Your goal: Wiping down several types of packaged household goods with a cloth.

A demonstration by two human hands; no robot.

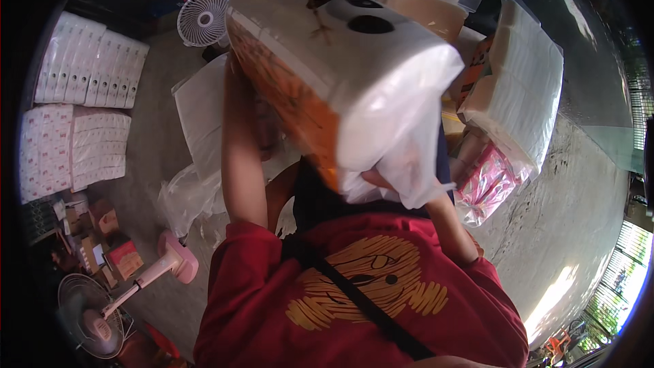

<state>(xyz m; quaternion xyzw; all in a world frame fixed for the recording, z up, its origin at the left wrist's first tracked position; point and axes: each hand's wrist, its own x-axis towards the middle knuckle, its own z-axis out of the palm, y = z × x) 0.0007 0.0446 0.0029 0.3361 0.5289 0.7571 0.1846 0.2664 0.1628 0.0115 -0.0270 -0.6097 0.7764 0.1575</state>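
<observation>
A large plastic-wrapped pack [337,61], white and orange with a cartoon face print, is held up before my chest. My left hand [378,180] grips the loose clear plastic at its near end and is partly seen through the film. My right hand [268,133] is blurred and mostly hidden at the orange side of the pack; whether its fingers are closed on the pack does not show. Beside my right arm lies white sheet plastic [199,112], with crumpled clear plastic [189,194] below it.
Right of me are stacked wrapped tissue packs [526,82] and a pink plastic packet [488,179]. A small white fan [205,19] stands ahead. On the left are wrapped bales [92,61], cardboard boxes [122,258] and a pink pedestal fan [97,324] on the concrete floor.
</observation>
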